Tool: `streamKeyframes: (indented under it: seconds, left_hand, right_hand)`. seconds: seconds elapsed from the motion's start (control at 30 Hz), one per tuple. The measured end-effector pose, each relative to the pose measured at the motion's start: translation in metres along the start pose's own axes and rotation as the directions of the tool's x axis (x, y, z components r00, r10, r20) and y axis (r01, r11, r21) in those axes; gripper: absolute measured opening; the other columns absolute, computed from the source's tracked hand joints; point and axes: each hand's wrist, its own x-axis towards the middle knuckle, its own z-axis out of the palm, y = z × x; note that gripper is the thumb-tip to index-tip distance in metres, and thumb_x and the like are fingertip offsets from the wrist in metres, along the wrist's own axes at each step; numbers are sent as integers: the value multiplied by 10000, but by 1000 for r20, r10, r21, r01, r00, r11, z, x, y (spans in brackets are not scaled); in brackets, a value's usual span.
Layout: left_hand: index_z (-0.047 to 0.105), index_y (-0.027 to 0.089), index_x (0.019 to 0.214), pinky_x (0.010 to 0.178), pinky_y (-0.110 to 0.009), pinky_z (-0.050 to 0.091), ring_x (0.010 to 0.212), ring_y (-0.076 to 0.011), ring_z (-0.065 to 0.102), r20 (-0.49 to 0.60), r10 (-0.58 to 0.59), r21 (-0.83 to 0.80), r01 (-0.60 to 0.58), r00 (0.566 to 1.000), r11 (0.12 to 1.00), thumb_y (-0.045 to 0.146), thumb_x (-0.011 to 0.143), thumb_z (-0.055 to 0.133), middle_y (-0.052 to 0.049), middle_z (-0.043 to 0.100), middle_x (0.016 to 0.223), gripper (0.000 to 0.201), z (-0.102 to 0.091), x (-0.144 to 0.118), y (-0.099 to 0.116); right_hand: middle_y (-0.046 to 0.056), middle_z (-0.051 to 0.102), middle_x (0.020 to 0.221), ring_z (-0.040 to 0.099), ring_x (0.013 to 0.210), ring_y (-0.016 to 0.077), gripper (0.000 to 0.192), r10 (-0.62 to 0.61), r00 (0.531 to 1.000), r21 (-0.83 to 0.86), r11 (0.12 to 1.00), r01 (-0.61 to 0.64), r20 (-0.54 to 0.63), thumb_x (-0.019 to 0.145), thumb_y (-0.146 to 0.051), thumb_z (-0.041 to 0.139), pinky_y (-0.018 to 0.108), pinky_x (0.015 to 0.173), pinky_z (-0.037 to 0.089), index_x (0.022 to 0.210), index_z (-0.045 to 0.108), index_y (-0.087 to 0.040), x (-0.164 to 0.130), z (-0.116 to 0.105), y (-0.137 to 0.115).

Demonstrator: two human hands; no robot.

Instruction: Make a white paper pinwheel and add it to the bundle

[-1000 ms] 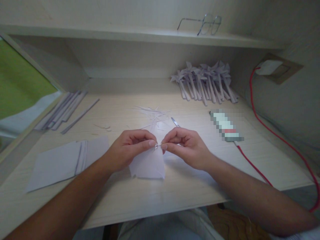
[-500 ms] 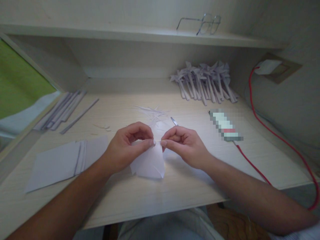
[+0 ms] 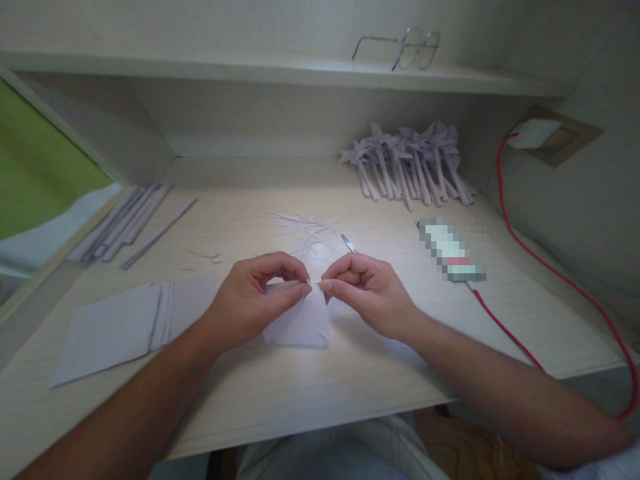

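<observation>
Our left hand and right hand pinching the top corner of a folded white paper piece, low over our pale wood-grain desk, shelf above holding wire-framed glasses, red cable at right.

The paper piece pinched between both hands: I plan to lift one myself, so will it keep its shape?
Probably floppy: the paper piece looks thin and hangs from the left hand and right hand. Likely very light and easily creased.

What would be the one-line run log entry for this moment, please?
left hand: pinching paper piece | right hand: pinching same top corner | paper: above desk | nearby: paper stack, scraps
</observation>
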Motion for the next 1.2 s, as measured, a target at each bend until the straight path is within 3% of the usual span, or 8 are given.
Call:
streamKeyframes:
  seconds: [0.23, 0.4, 0.57, 0.87, 1.2]
  left_hand:
    - [754, 216, 854, 720, -258, 492, 792, -157, 668, 8, 28, 47, -29, 1000, 998, 206, 846, 723, -1, 752, 843, 34, 4, -2, -1]
    - [754, 212, 870, 754, -268, 498, 815, -162, 671, 6, 16, 23, -16, 1000, 1000, 207, 845, 729, -6, 753, 862, 36, 2, -3, -3]
    - [755, 220, 881, 762, -271, 506, 811, -164, 672, 20, 14, 1, -14, 1000, 1000, 235, 856, 728, -7, 750, 867, 40, 1, -3, -6]
    - [750, 221, 858, 710, -263, 506, 831, -181, 670, -2, 29, 89, -28, 1000, 996, 258, 854, 713, -17, 747, 862, 53, 2, -3, -1]
    - [755, 212, 893, 786, -299, 512, 851, -184, 686, 48, 30, 69, -33, 998, 997, 183, 845, 665, -22, 763, 892, 107, 5, -2, -3]
  right_hand:
    - [2, 702, 760, 640, 692, 126, 118, -3, 1000, -74, 997, 2, -9, 857, -277, 756, 252, 647, 499, 860, 710, -168, 1, 2, 4]
    - [6, 706, 798, 634, 731, 138, 137, 24, 999, -72, 997, -21, 36, 894, -277, 700, 261, 659, 480, 986, 693, -177, 2, 0, 5]
    - [15, 705, 828, 641, 773, 142, 100, -5, 998, -97, 995, 11, 66, 877, -266, 725, 273, 728, 504, 892, 724, -166, 4, -2, 5]
    - [16, 712, 821, 653, 771, 152, 132, -27, 999, -105, 994, 31, 37, 874, -307, 737, 289, 730, 526, 895, 734, -178, 5, -3, 6]
    - [14, 721, 844, 646, 786, 151, 51, -206, 977, -356, 911, 209, 46, 878, -193, 710, 286, 728, 509, 927, 724, -191, 1, -3, 4]
